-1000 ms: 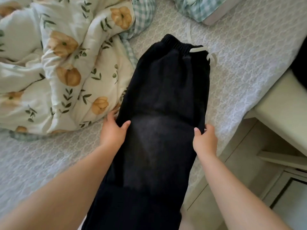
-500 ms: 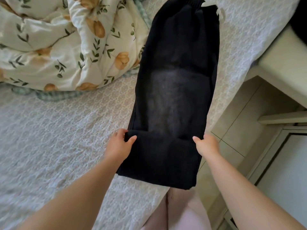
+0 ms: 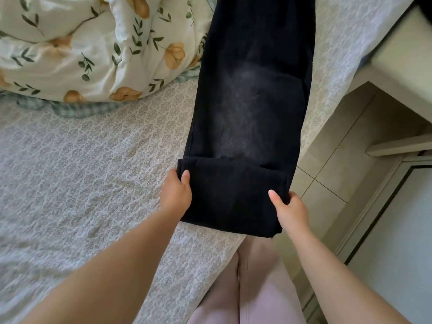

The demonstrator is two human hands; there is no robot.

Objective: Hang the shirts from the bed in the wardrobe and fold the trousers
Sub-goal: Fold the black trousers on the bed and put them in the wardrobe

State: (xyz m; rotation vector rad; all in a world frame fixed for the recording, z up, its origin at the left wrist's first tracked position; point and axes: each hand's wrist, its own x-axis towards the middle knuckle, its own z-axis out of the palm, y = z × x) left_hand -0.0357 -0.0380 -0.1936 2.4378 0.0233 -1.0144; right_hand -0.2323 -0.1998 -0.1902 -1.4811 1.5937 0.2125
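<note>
Black trousers [image 3: 252,108] lie lengthwise along the right side of the bed [image 3: 81,171], waistband out of frame at the top. Their leg ends are folded back into a short flap [image 3: 231,195] that reaches the bed's corner. My left hand [image 3: 175,195] pinches the flap's left edge, thumb on top. My right hand [image 3: 288,210] grips the flap's right edge, thumb on the cloth and fingers underneath. No shirts are in view.
A bunched floral duvet [image 3: 93,50] lies at the upper left of the bed, close to the trousers' left side. A pale bedside unit [image 3: 402,64] stands to the right over a tiled floor [image 3: 327,174]. My legs in pink are at the bed's corner.
My hands slid from the trousers' middle down to the leg ends, which now lie folded back as a flap. The view tilted down, so the waistband left the frame.
</note>
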